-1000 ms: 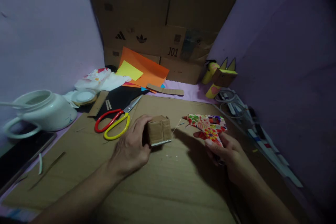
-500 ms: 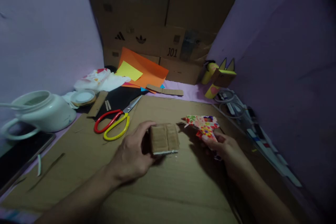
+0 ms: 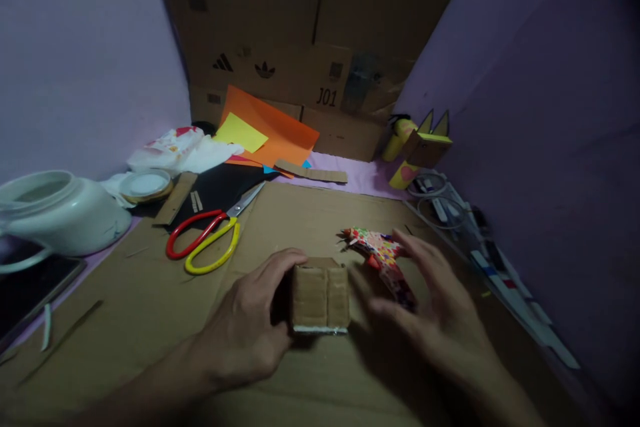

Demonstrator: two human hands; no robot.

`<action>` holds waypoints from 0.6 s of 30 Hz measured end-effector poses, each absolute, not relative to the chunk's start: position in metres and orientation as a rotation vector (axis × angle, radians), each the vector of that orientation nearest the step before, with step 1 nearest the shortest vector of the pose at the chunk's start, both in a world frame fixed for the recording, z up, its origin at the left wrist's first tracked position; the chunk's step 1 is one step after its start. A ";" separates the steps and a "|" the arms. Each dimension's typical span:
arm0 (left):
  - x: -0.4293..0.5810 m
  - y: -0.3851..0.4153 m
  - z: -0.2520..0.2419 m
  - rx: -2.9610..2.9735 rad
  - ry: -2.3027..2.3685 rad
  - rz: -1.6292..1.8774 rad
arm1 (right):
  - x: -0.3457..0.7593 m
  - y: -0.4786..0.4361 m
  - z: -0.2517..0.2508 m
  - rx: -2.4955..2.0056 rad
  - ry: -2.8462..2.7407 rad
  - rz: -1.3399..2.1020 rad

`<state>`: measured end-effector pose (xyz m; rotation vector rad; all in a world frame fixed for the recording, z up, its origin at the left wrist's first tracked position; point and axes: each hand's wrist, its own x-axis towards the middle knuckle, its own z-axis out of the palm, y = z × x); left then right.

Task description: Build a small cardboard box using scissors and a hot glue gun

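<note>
My left hand (image 3: 253,317) is closed on the left side of a small cardboard box (image 3: 320,297), thumb low and fingers over the far edge. A whitish strip runs along the box's lower edge. To its right, a hot glue gun (image 3: 383,257) with a flowered pattern lies on the cardboard sheet (image 3: 300,213), its nozzle pointing left. My right hand (image 3: 435,307) is spread beside the glue gun, fingers apart and holding nothing. Scissors (image 3: 213,237) with one red and one yellow handle rest behind my left hand.
At left stand a white ceramic pot (image 3: 65,213) and a dark phone-like slab (image 3: 45,287). Orange paper (image 3: 270,123), a yellow sheet (image 3: 243,132) and a cardboard strip (image 3: 313,172) lie at the back. A yellow-and-cardboard figure (image 3: 420,150) and cables (image 3: 443,203) are at right.
My right hand has let go of the glue gun, which now lies on the cardboard, and has opened. The box in my left hand has come lower and nearer to me.
</note>
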<state>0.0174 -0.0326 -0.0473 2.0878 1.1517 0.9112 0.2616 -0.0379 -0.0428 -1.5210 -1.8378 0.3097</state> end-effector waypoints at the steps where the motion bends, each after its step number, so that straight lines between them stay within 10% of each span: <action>1: 0.017 -0.033 -0.047 2.119 1.138 0.912 | 0.257 -0.042 -0.043 -1.388 -1.865 0.551; 18: 0.014 -0.038 -0.059 2.134 1.207 0.651 | 0.227 -0.052 -0.062 -1.188 -1.932 0.864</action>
